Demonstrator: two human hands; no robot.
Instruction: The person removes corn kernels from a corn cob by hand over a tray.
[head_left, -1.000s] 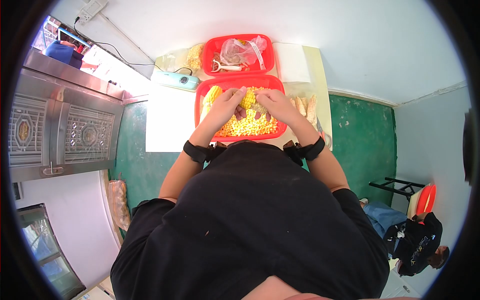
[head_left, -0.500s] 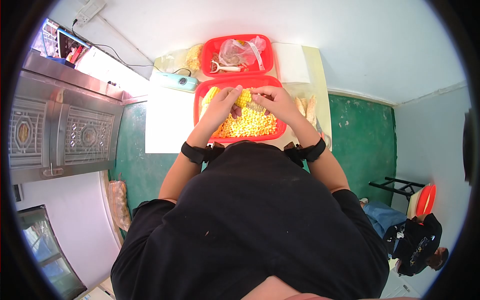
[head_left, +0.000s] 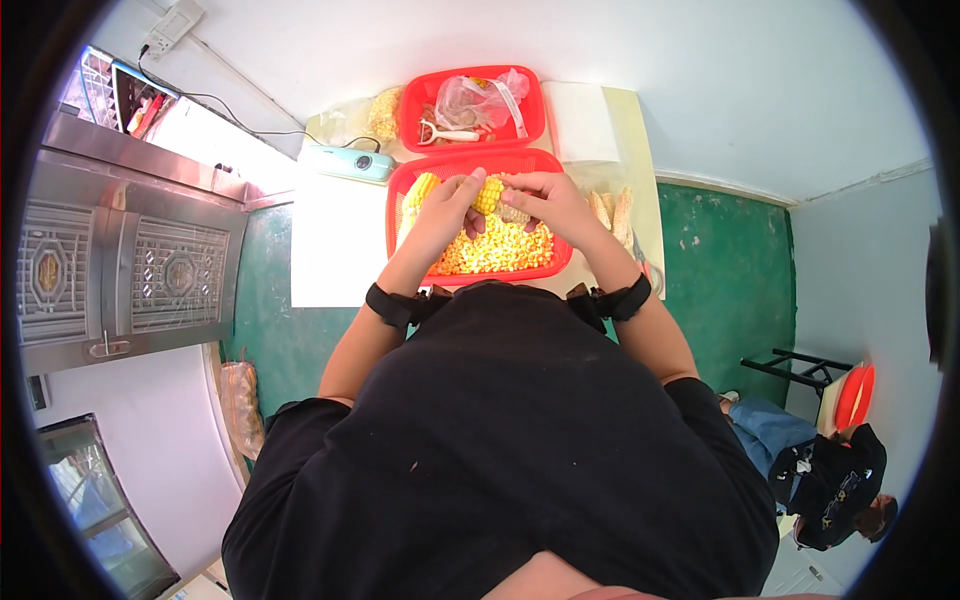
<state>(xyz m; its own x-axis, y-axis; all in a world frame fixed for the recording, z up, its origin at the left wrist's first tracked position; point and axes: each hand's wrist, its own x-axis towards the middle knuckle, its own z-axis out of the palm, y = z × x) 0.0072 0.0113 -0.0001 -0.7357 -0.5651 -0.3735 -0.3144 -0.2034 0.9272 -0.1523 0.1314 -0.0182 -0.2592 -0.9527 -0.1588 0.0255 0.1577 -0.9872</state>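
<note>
Between my two hands is a corn cob [head_left: 488, 196], yellow with kernels at its left part and partly stripped bare toward the right. My left hand [head_left: 450, 212] is closed around its left end. The fingers of my right hand [head_left: 553, 203] are closed on the right part, thumb against the kernels. Below the cob, a red basket [head_left: 567, 255] holds a bed of loose yellow corn kernels [head_left: 490, 250]. Another corn cob [head_left: 421, 190] leans inside the basket at its left, partly covered by my left hand.
Behind stands a second red basket [head_left: 541, 110] with a plastic bag [head_left: 470, 100] and a white peeler [head_left: 450, 134]. A light-blue device [head_left: 350, 162] with a cord lies left. Stripped cobs [head_left: 622, 215] and scissors [head_left: 652, 272] lie right. Another person [head_left: 825, 480] is at far right.
The cob has turned slightly between my hands, and my right fingers have shifted a little along it. The view has moved very slightly; the baskets stay in place.
</note>
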